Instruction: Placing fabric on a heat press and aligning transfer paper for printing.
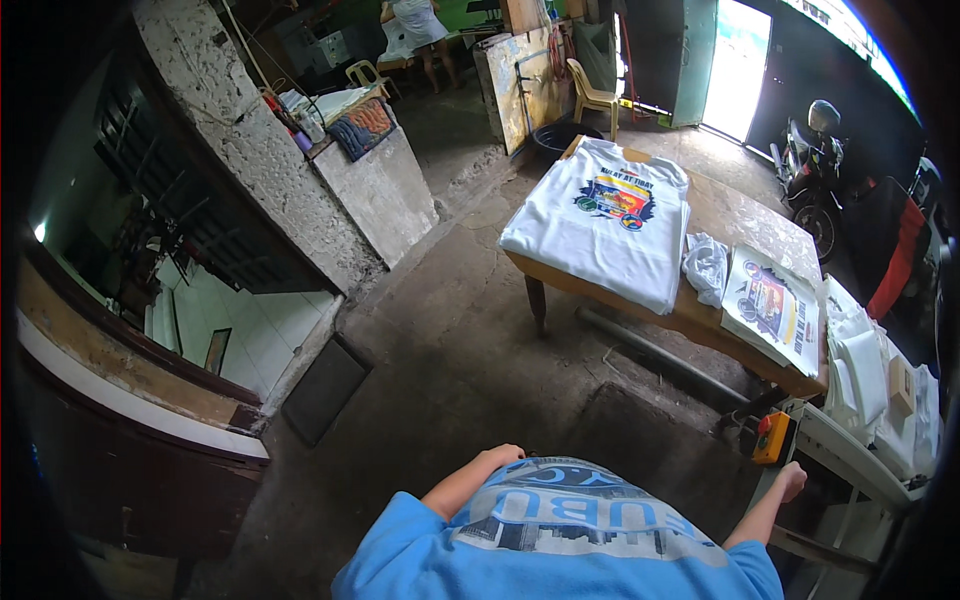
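Observation:
My left hand (504, 454) is close to my body at the front of my blue shirt, its fingers mostly hidden. Beside a white metal frame, my right hand (792, 482) is curled closed with nothing visible in it. Just above it sits a yellow-orange switch box (771, 438) with a red button. Ahead on a wooden table (740, 205) lies a stack of white printed T-shirts (610, 225). Next to the stack are a crumpled white cloth (705, 268) and a pile of printed sheets (771, 305).
Folded white cloths (857, 372) and a small cardboard box (902, 386) rest at the right. A motorcycle (815, 180) stands by the bright doorway. Farther back are a yellow plastic chair (592, 97), a black basin (566, 138) and another person (420, 25). A dark mat (327, 392) lies by the left doorway.

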A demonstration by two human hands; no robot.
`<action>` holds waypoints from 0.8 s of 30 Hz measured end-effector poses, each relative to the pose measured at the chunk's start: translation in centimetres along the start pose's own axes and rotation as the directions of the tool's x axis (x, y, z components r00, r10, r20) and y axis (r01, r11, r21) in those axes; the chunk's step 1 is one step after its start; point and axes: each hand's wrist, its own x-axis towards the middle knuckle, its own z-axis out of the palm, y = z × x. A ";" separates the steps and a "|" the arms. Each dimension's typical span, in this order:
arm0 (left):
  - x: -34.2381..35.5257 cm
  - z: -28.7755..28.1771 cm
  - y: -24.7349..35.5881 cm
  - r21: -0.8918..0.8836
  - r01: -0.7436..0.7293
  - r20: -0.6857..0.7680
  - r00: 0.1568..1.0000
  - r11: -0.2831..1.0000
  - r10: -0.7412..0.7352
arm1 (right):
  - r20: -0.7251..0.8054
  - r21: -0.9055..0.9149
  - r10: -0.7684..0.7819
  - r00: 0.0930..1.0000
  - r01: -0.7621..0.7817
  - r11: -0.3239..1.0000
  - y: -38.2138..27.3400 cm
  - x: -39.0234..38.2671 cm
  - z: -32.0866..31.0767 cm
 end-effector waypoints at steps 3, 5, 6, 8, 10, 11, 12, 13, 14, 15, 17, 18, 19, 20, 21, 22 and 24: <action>1.8 0.0 -2.5 0.064 0.049 0.020 0.999 0.997 -0.050 | 0.002 0.007 -0.002 1.000 0.002 1.000 -0.7 -0.7 -0.3; 2.3 0.4 -3.8 0.065 0.062 -0.009 0.998 0.996 -0.062 | -0.002 0.027 -0.007 1.000 0.008 1.000 -0.9 -1.4 -0.9; 2.3 0.9 -4.5 0.034 0.079 -0.040 0.996 0.996 -0.077 | -0.002 0.029 -0.003 1.000 0.003 1.000 -0.9 -1.6 -0.8; 2.0 0.8 -4.2 0.001 0.095 -0.056 0.994 0.995 -0.095 | 0.003 0.022 0.002 1.000 -0.002 1.000 -0.6 -1.2 -0.8; 1.4 1.1 -4.1 -0.022 0.096 -0.034 0.995 0.995 -0.096 | -0.001 0.021 0.005 1.000 -0.005 1.000 -0.3 -0.7 -0.5; 1.2 1.1 -4.1 -0.052 0.103 -0.015 0.994 0.993 -0.104 | 0.000 0.018 -0.001 1.000 0.001 1.000 -0.3 -0.6 -0.5; 0.9 1.3 -4.1 -0.086 0.091 -0.011 0.996 0.992 -0.092 | 0.000 0.019 0.001 1.000 -0.001 1.000 -0.4 -0.7 -0.6; 0.8 1.4 -4.3 -0.090 0.095 -0.014 0.995 0.991 -0.096 | 0.010 0.021 0.005 1.000 -0.005 1.000 -0.7 -1.3 -1.0; 0.6 1.5 -4.5 -0.102 0.102 -0.013 0.994 0.990 -0.104 | 0.021 0.021 0.009 1.000 -0.009 1.000 -1.0 -1.7 -1.1; 0.5 1.6 -4.8 -0.113 0.110 -0.011 0.994 0.987 -0.112 | 0.025 0.021 0.004 1.000 -0.004 1.000 -1.2 -1.8 -0.8; 0.0 0.8 -3.8 -0.163 0.131 -0.008 0.991 0.978 -0.135 | 0.005 0.027 0.017 1.000 -0.018 0.999 -0.9 -1.2 -0.8; -0.4 0.3 -3.2 -0.214 0.156 -0.010 0.987 0.964 -0.162 | 0.000 0.032 0.022 1.000 -0.022 0.999 -0.7 -1.2 -1.1; -0.5 0.3 -3.7 -0.220 0.161 -0.021 0.985 0.962 -0.170 | 0.008 0.031 0.012 1.000 -0.012 0.999 -1.2 -1.7 -1.2; -0.1 0.3 -4.6 -0.175 0.123 -0.063 0.989 0.977 -0.135 | 0.013 0.029 0.007 1.000 -0.007 1.000 -1.5 -2.2 -1.2; 0.3 0.3 -5.5 -0.126 0.085 -0.104 0.990 0.988 -0.098 | 0.019 0.035 0.004 1.000 -0.004 0.999 -1.9 -2.3 -1.1; 0.5 0.1 -5.4 -0.119 0.080 -0.101 0.991 0.990 -0.092 | -0.006 0.032 -0.002 1.000 0.002 0.999 -1.6 -2.0 -1.2; 0.8 -0.4 -5.2 -0.163 0.131 -0.104 0.983 0.978 -0.150 | -0.036 0.034 0.004 0.999 -0.003 0.999 -0.6 -1.5 -1.0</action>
